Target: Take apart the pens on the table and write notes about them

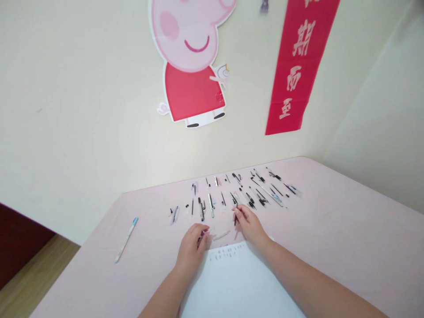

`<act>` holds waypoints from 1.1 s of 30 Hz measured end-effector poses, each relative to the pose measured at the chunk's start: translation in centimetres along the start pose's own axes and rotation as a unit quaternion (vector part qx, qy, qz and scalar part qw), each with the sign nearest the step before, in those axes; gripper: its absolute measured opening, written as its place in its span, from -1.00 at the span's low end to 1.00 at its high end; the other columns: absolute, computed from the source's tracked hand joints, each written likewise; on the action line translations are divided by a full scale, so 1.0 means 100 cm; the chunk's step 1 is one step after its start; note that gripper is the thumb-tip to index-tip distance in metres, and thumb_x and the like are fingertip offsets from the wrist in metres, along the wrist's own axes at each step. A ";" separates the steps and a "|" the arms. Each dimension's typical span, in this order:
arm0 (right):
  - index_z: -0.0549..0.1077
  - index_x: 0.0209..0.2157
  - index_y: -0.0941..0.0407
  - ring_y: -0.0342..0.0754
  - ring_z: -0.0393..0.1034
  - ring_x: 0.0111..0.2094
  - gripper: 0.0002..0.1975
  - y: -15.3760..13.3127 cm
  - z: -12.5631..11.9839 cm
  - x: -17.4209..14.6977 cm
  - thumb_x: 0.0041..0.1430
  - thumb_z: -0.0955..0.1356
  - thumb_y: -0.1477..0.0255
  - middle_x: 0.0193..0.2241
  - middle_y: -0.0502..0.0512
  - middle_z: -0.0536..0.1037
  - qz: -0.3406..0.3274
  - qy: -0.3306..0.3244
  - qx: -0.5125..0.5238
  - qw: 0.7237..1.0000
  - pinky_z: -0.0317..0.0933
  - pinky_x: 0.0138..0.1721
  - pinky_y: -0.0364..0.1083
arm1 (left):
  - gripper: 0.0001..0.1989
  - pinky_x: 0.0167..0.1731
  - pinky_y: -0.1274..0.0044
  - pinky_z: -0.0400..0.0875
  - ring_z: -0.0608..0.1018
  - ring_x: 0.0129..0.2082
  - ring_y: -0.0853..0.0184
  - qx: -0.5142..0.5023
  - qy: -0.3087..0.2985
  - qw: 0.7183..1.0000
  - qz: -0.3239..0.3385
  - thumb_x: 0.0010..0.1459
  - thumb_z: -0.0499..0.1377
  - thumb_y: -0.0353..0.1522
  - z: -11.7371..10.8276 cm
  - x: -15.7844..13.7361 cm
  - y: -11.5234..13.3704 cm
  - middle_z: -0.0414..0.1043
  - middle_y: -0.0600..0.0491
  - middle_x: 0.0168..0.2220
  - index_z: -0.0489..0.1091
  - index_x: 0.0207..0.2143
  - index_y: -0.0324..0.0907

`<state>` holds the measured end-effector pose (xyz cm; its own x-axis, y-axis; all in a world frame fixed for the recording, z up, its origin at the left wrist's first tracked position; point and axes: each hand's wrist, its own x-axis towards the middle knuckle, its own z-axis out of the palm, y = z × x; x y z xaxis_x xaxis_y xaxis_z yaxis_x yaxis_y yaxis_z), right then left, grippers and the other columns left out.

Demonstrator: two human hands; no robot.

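My right hand (250, 224) pinches a thin black pen part (235, 220) between thumb and fingers, its lower end pointing down at the table. To the left, my left hand (194, 245) is closed with its fingertips together. A small clear piece (209, 230) shows at those fingertips, too small to make out fully. Between the hands a pale, clear pen barrel (221, 235) lies on the pink table. Just below it is a white sheet of paper (238, 282) with small dark marks along its far edge, partly under my forearms.
Rows of taken-apart pen pieces (202, 210) spread across the back of the pink table (347, 229). A whole pen with a blue end (126, 240) lies apart at the left. Behind stands a wall with a pink pig cutout (195, 92) and a red banner (294, 79).
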<state>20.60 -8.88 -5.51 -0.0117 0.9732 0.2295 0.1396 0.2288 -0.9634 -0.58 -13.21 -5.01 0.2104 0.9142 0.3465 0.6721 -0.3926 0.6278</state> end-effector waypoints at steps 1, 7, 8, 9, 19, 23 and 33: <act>0.38 -0.32 0.12 -0.12 0.25 -0.53 -0.70 0.001 0.000 -0.001 0.21 0.18 0.21 -0.56 -0.02 0.36 -0.017 -0.001 -0.032 0.999 0.18 -0.50 -0.15 | -0.83 -0.27 0.45 0.36 0.46 -0.28 0.30 -0.002 0.000 1.000 -0.001 0.17 -0.01 -0.40 0.000 0.000 0.000 0.41 0.01 -0.29 0.34 -0.24 -0.16; 0.40 -0.05 0.11 -0.03 0.31 -0.25 -0.67 0.000 0.000 -0.005 0.24 0.15 0.44 -0.30 0.13 0.41 -0.120 -0.032 -0.162 0.979 0.24 -0.23 -0.06 | -0.83 -0.26 0.43 0.36 0.46 -0.29 0.28 -0.011 -0.016 1.000 0.000 0.15 0.00 -0.41 -0.001 0.001 0.005 0.41 0.00 -0.30 0.35 -0.26 -0.15; 0.39 -0.02 0.09 -0.03 0.31 -0.25 -0.65 -0.002 0.000 -0.006 0.22 0.15 0.49 -0.30 0.14 0.40 -0.137 -0.051 -0.178 0.973 0.24 -0.20 -0.05 | -0.84 -0.26 0.42 0.36 0.46 -0.29 0.28 -0.012 -0.014 1.000 0.000 0.15 0.00 -0.41 -0.001 0.001 0.005 0.42 0.00 -0.30 0.35 -0.26 -0.15; 0.37 0.02 0.08 -0.03 0.30 -0.26 -0.61 -0.003 0.001 -0.007 0.20 0.15 0.55 -0.31 0.13 0.39 -0.149 -0.074 -0.192 0.967 0.23 -0.19 -0.04 | -0.84 -0.26 0.42 0.37 0.46 -0.29 0.28 -0.013 -0.010 1.000 0.000 0.15 0.00 -0.41 -0.001 0.001 0.005 0.42 0.00 -0.30 0.36 -0.26 -0.15; 0.49 -0.37 0.15 -0.01 0.32 -0.31 -0.85 0.000 0.005 -0.007 0.05 0.31 0.62 -0.41 0.11 0.49 -0.111 -0.130 -0.285 0.943 0.18 -0.22 -0.04 | -0.81 -0.22 0.43 0.37 0.47 -0.23 0.27 -0.036 -0.002 0.999 0.009 0.18 0.00 -0.39 -0.002 0.000 0.005 0.43 -0.03 -0.27 0.39 -0.24 -0.15; 0.50 -0.44 0.14 -0.04 0.32 -0.32 -0.87 0.003 0.004 -0.003 0.05 0.32 0.60 -0.43 0.08 0.49 -0.114 -0.123 -0.280 0.945 0.17 -0.23 -0.05 | -0.81 -0.23 0.44 0.37 0.47 -0.23 0.27 -0.046 -0.006 0.999 0.011 0.17 0.01 -0.39 -0.001 0.001 0.005 0.43 -0.03 -0.26 0.40 -0.24 -0.16; 0.53 -0.39 0.14 -0.01 0.30 -0.28 -0.82 -0.004 0.004 -0.006 0.09 0.29 0.60 -0.39 0.13 0.47 -0.162 -0.113 -0.268 0.943 0.17 -0.20 -0.02 | -0.82 -0.23 0.40 0.38 0.44 -0.23 0.27 -0.060 -0.021 0.998 0.012 0.15 0.03 -0.42 0.001 0.000 0.004 0.37 -0.04 -0.23 0.38 -0.23 -0.16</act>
<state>20.19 -9.55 -5.32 -0.3410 0.8480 0.4057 0.5724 0.5296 -0.6260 -0.22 -13.38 -4.87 0.2575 0.9066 0.3343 0.5767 -0.4218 0.6997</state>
